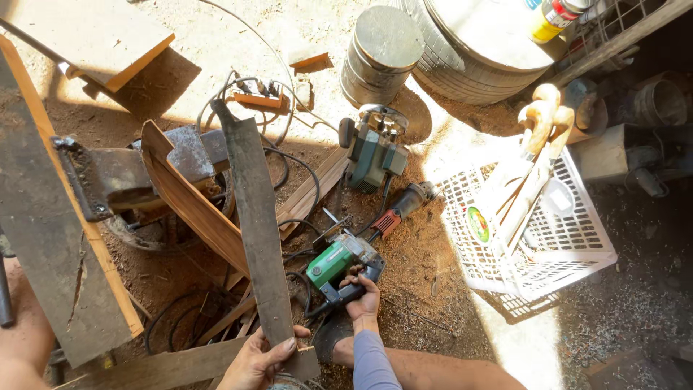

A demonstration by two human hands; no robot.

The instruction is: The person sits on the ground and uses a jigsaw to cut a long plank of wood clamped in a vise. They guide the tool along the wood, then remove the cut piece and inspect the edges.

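Right hand (pixel 363 297) wrapped around rear grip of green jigsaw (pixel 339 261), resting low on sawdust floor (pixel 426 267) among cables. Left hand (pixel 256 360) clamped on near end of dark plank (pixel 256 217) (stiff, rough, probably heavy). Saw likely dense; best held by handle, clear of blade.

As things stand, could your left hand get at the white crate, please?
Probably not: the left hand holds the dark plank, and the white crate sits far right, beyond the right hand gripping the green saw.

Perhaps four power tools (pixel 339 261), two saws (pixel 538 155)
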